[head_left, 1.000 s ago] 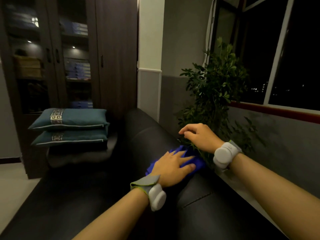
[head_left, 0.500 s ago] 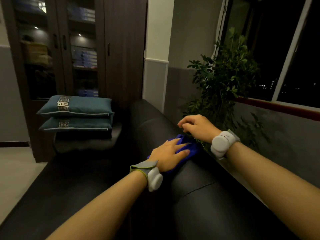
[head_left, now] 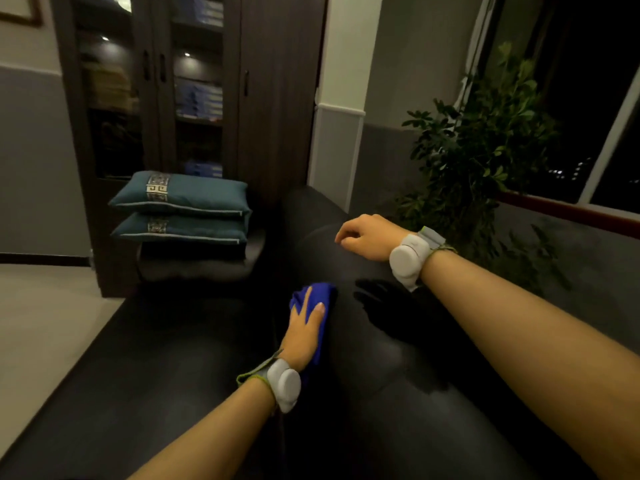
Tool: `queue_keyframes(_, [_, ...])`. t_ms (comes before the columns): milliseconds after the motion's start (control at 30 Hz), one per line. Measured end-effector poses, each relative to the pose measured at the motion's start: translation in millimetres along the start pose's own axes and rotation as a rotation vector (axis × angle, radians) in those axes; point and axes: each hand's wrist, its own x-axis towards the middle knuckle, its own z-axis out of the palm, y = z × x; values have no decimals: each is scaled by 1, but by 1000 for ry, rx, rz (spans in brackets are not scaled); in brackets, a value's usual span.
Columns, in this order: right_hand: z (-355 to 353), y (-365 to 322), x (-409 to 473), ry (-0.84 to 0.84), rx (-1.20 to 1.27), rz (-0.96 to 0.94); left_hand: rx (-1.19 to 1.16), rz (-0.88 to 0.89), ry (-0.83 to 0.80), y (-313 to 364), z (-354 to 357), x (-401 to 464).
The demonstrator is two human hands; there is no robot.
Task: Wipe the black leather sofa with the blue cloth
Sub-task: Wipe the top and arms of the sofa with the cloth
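Note:
The black leather sofa [head_left: 363,393] fills the lower middle, its rounded backrest running away from me. My left hand [head_left: 304,327] lies flat with straight fingers on the blue cloth [head_left: 318,296], pressing it against the front face of the backrest near the seat. My right hand [head_left: 367,235] hovers over the top of the backrest farther back, fingers loosely curled, holding nothing. Its shadow falls on the leather below it. Both wrists wear grey bands with white pods.
Two teal cushions [head_left: 180,206] are stacked on the sofa's far armrest. A dark wooden cabinet [head_left: 194,98] stands behind them. A leafy potted plant [head_left: 481,150] stands behind the backrest by a window at the right. Pale floor lies at the left.
My left hand has slid the cloth from the top of the backrest down its front face. My right hand has come off the cloth's edge and stays over the top.

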Motion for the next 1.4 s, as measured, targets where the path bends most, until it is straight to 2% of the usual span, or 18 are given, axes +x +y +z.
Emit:
queue_keyframes(67, [13, -4, 5, 35, 86, -8, -155, -86, 40, -15, 3, -11])
queue_keyframes(100, [20, -4, 7, 32, 103, -9, -181, -58, 47, -22, 5, -18])
queue_keyframes(167, [32, -2, 9, -11, 62, 1, -166, 93, 25, -31, 9, -33])
queue_keyframes(267, [41, -2, 10, -19, 4, -9, -3, 332, -67, -33, 10, -52])
queue_keyframes(333, [43, -6, 10, -16, -16, -28, 80, 406, -111, -32, 8, -56])
queue_keyframes(400, [46, -9, 9, -41, -46, -32, 9, 381, -110, -28, 7, -51])
queue_keyframes(500, [51, -17, 7, -93, -105, -42, -149, 285, -22, -31, 7, -36])
queue_keyframes(667, [50, -27, 8, -110, -161, -63, -228, -101, 111, -44, 7, -15])
queue_keyframes(733, [54, -28, 10, -121, -206, -84, -186, -6, 106, -47, 9, -23])
queue_keyframes(867, [59, -28, 11, -124, -255, -97, 75, 380, -81, -23, 11, -44])
queue_keyframes(933, [54, -27, 12, -79, -249, -93, 109, 457, -114, -9, 13, -34])
queue_keyframes(1000, [50, -24, 12, -49, -243, -78, -26, 365, -54, -3, 12, -22])
queue_keyframes(1067, [50, -23, 8, -72, -270, -59, -195, 165, 37, -9, 10, -10])
queue_keyframes(1167, [55, -22, 5, -119, -303, -52, -255, -3, 119, -27, 9, -11])
queue_keyframes(1267, [55, -23, 7, -110, -291, -54, -203, 29, 94, -41, 14, -25])
queue_keyframes(1400, [59, -26, 8, -127, -321, -73, -23, 251, -36, -18, 16, -30])
